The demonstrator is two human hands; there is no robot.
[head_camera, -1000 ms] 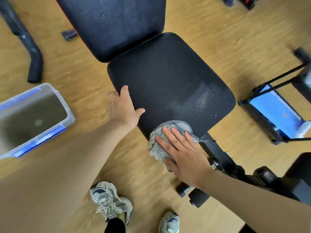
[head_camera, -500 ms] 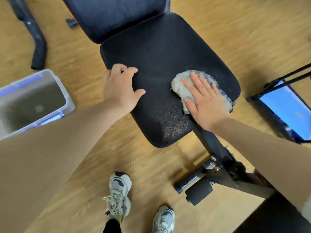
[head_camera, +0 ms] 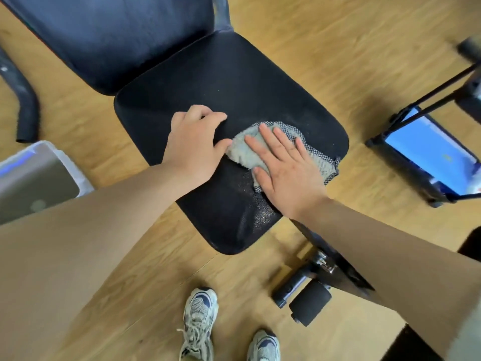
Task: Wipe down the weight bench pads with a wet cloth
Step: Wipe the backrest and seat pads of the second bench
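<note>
The black seat pad of the weight bench fills the middle of the view, with the dark back pad rising behind it. A grey cloth with a checked border lies on the seat's right half. My right hand presses flat on the cloth, fingers straight and spread. My left hand rests on the seat just left of the cloth, fingers curled loosely on the pad, thumb touching the cloth's edge. A damp sheen shows on the seat's near corner.
A clear plastic tub of water stands on the wood floor at the left. A black curved bar lies far left. The bench's frame and foam roller are below right. A blue-topped black stand sits at right. My shoes are near the bottom.
My right hand slid the cloth from the seat's near edge up onto the pad, then leftwards toward my left hand. My left hand shifted from the seat's left edge onto its top.
</note>
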